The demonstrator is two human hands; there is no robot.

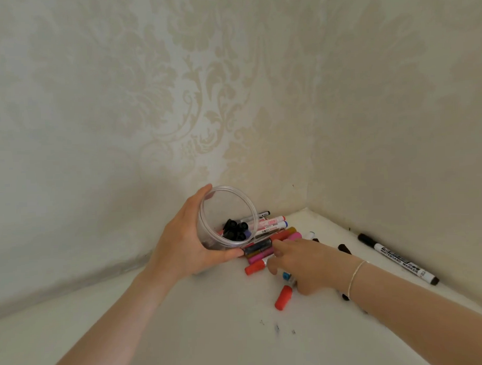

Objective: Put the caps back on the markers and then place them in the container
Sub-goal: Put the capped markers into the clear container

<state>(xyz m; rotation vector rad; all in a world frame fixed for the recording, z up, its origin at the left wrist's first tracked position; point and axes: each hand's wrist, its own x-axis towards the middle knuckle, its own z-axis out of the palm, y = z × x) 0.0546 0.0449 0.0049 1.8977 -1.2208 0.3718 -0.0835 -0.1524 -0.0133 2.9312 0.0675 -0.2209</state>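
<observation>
Nearest the camera two bare forearms reach in over a white surface [185, 334] smudged with a few dark ink marks. The left hand [179, 247] wraps the clear container [227, 218], fingers behind its far wall and thumb along the near lower edge, tipping its mouth toward the camera, probably to make dropping markers in easier; several dark-ended markers already sit inside. The right hand [305, 264], a thin bracelet on its wrist, rests with curled fingers at the heap of coloured markers [266, 244] lying just right of the container; whether it already pinches one I cannot tell, as the fingertips are partly hidden. A loose red cap [283, 297] lies near, just below that hand, and a blue cap [286, 276] peeks out by the fingers. A black whiteboard marker [398, 258] lies well apart on the right, beside the wall. The surface runs into a corner of cream wallpaper [203, 88] with a damask pattern
</observation>
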